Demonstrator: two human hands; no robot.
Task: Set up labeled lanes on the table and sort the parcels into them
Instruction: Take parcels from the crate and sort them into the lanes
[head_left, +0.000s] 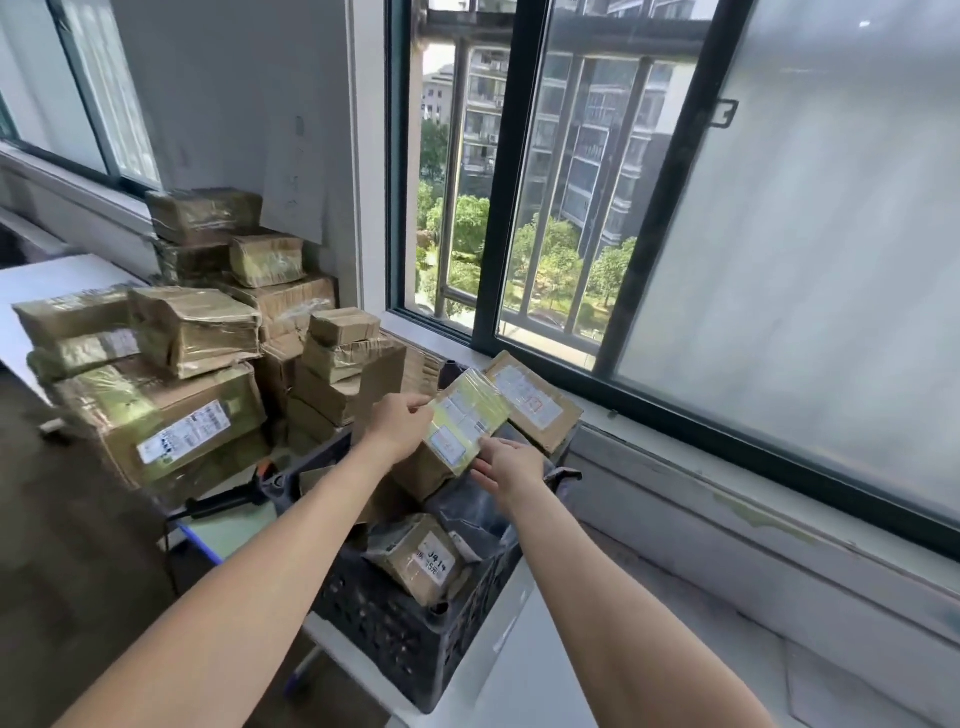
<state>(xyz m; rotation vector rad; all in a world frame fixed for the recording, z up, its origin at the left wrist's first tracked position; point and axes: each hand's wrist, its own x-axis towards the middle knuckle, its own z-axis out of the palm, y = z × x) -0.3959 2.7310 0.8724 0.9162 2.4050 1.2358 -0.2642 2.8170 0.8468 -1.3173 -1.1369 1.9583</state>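
A small cardboard parcel (462, 423) wrapped in clear tape, with a white label, is held tilted above a black plastic crate (395, 639). My left hand (397, 423) grips its left edge and my right hand (506, 465) holds its lower right corner. Behind it a flat parcel (540, 402) leans in the crate. Lower in the crate lies another labelled parcel (421, 558) beside dark plastic bags (467, 512). Several taped brown parcels (176, 374) are stacked on the white table (47, 280) to the left.
A window sill (649, 415) and sliding window (524, 187) run along the right, close behind the crate. A black clamp handle (234, 496) sticks out near the table's edge. The white wall corner (332, 156) stands behind the parcel stacks.
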